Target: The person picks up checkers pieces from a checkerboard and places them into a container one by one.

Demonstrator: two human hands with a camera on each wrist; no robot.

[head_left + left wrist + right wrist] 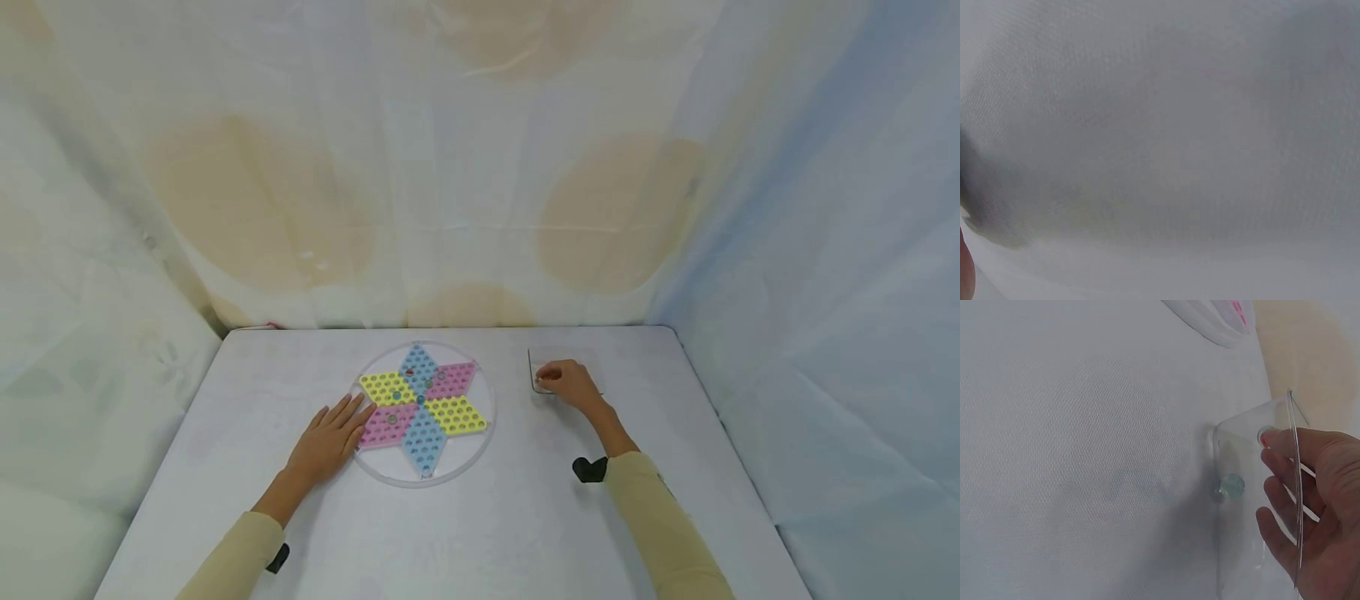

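Note:
A round board (459, 452) with a star of blue, pink and yellow hole-filled points lies on the table, with several marbles on it, one of them teal (397, 396). My left hand (326, 440) rests on the board's left edge, fingers extended. Over to the right, my right hand (572, 383) reaches into a clear box (1241, 550). Thumb and index finger pinch a clear marble with red in it (1265, 435). A pale green marble (1232, 485) sits inside the box below. Only a sliver of skin (965, 275) shows in the blurred left wrist view.
A white-covered table (517, 533) holds everything. Patterned cloth (465, 167) hangs behind it and along both sides. Dark wrist devices (590, 470) are on both wrists. The board's rim (1210, 331) also shows at the top of the right wrist view.

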